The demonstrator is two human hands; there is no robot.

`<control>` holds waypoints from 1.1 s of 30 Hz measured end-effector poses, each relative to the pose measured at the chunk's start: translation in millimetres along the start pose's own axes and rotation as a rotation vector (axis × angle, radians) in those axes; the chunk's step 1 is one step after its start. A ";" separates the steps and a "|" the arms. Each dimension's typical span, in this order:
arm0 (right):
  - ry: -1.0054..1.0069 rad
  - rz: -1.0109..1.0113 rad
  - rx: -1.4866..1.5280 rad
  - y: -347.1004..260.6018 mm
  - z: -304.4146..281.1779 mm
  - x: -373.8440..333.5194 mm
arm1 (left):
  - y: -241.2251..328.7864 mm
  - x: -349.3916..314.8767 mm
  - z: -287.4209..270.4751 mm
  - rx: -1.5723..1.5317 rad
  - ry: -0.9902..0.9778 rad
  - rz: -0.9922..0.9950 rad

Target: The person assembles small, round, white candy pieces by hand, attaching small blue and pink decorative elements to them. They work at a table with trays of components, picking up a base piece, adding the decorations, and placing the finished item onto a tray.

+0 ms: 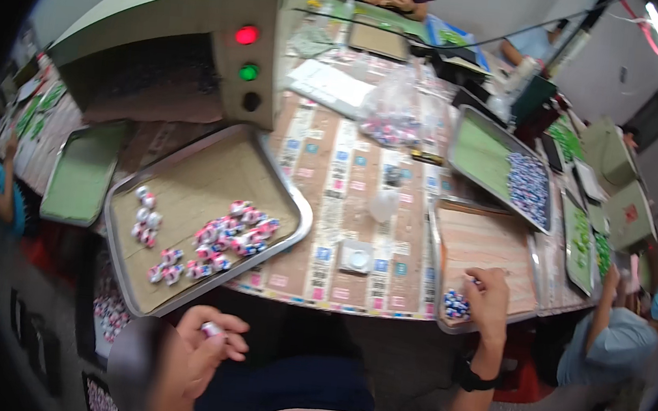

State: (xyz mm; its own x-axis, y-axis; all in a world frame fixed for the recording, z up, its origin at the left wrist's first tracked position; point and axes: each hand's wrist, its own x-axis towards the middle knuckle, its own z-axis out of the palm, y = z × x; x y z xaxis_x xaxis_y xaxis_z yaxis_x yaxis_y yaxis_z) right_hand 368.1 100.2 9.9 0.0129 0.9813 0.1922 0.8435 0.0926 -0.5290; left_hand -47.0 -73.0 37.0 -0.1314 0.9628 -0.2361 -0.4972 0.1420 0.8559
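Observation:
My left hand [208, 348], near the front edge of the table, has its fingers curled round a small white and red piece [211, 329]. Beside it stands a metal tray [304, 217] with a tan lining, in which a cluster of white, pink and blue round pieces [235, 232] lies, with a short row of paler ones [147, 216] to the left. On the right, my right hand [488, 296] reaches into a second tray [535, 265], its fingers pinched together over a small heap of blue and white pieces [455, 306]. What the fingertips hold is too small to name.
A cream machine [257, 48] with a dark opening stands behind the left tray. Between the trays are a small white square dish [356, 257] and a translucent cup [383, 206]. Farther back lie a plastic bag of pieces [393, 116] and another filled tray [458, 135]. Other people sit around.

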 end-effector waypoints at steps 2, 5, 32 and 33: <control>-0.023 -0.076 0.136 -10.4 -1.5 -2.6 | -4.2 1.0 -1.0 -0.109 -0.086 -0.070; -0.115 0.092 0.536 -42.1 -1.4 -13.4 | -12.5 6.1 0.7 -0.205 -0.124 -0.178; -0.152 -0.394 0.231 -148.5 81.8 4.9 | -29.0 -8.7 4.4 -0.272 -0.093 -0.260; -0.149 -0.408 0.190 -146.5 83.5 5.9 | -29.6 -8.4 5.1 -0.267 -0.096 -0.264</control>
State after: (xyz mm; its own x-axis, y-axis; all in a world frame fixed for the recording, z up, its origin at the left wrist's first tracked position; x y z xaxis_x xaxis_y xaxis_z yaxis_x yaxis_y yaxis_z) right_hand 199.8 106.5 19.5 -0.3879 0.8707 0.3024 0.6502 0.4910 -0.5798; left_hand -26.8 -84.1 16.0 0.1054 0.9199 -0.3776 -0.7109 0.3352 0.6183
